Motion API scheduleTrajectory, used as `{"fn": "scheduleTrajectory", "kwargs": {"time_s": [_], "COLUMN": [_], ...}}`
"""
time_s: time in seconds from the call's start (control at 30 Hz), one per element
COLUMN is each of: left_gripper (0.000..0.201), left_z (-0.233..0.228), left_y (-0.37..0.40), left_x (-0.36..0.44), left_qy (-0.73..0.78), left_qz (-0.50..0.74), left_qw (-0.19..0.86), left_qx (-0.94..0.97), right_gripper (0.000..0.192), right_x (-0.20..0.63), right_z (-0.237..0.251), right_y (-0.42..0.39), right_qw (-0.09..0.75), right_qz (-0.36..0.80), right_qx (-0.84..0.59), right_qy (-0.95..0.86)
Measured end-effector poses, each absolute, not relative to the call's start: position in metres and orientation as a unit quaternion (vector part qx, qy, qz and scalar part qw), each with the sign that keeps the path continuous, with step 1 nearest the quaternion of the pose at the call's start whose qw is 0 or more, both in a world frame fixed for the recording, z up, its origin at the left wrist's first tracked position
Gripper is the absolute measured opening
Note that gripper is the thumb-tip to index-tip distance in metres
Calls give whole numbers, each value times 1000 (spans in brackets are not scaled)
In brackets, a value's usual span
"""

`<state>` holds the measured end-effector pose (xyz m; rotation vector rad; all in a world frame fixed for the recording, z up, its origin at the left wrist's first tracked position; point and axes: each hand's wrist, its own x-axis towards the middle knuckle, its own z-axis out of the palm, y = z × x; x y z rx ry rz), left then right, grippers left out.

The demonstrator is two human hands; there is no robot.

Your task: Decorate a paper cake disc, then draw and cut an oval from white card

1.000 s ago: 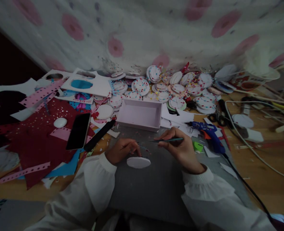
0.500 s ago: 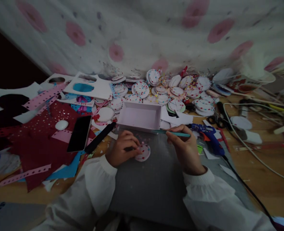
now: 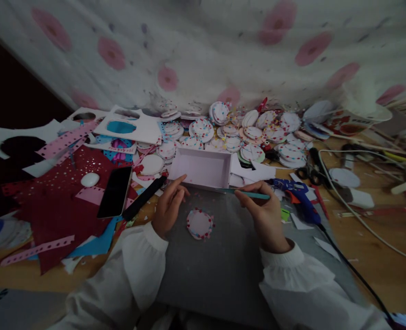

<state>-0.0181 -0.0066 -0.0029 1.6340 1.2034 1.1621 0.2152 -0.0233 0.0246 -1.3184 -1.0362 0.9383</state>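
I see my right hand (image 3: pixel 264 217) pinching a thin teal stick (image 3: pixel 247 194), its tip reaching left toward the near wall of the small white box (image 3: pixel 203 168). My left hand (image 3: pixel 168 208) holds nothing; its grip is spread, fingers lifted toward the box's near left corner. The white disc (image 3: pixel 199 224), rimmed with small coloured dots, lies flat on the grey mat (image 3: pixel 219 266) between my hands, touched by neither.

My worry is the disc: with nothing pinning it, a sleeve or the heel of either hand could drag it and smear or shed the dots along its edge. The stick's tip could also catch the box wall and nudge the box back into the finished discs (image 3: pixel 254 133) heaped on the far side of the surface. The blue glue gun (image 3: pixel 297 195) lies just right of my right hand, and its cord could snag my cuff.
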Motion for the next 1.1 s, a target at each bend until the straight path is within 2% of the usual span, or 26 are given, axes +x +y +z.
{"fn": "scheduleTrajectory", "kwargs": {"time_s": [0.33,0.47,0.7,1.1], "left_gripper": [18,16,19,34], "left_z": [-6,2,3,-2], "left_y": [-11,-14,-14,-16], "left_x": [-20,-18,-19,-19], "left_qy": [451,443,429,372], "left_qz": [371,305,289,214], "left_qw": [481,451,387,308], "left_qx": [654,712,764,849], "right_gripper": [24,19,7,15], "right_x": [211,207,210,209], "right_z": [24,19,-3,5], "right_y": [-25,-31,-35,-34], "right_qw": [607,582,472,427], "right_qz": [348,254,105,-18], "right_qx": [-548,-556,-565,-546], "right_qy": [-458,-536,-668,-720]}}
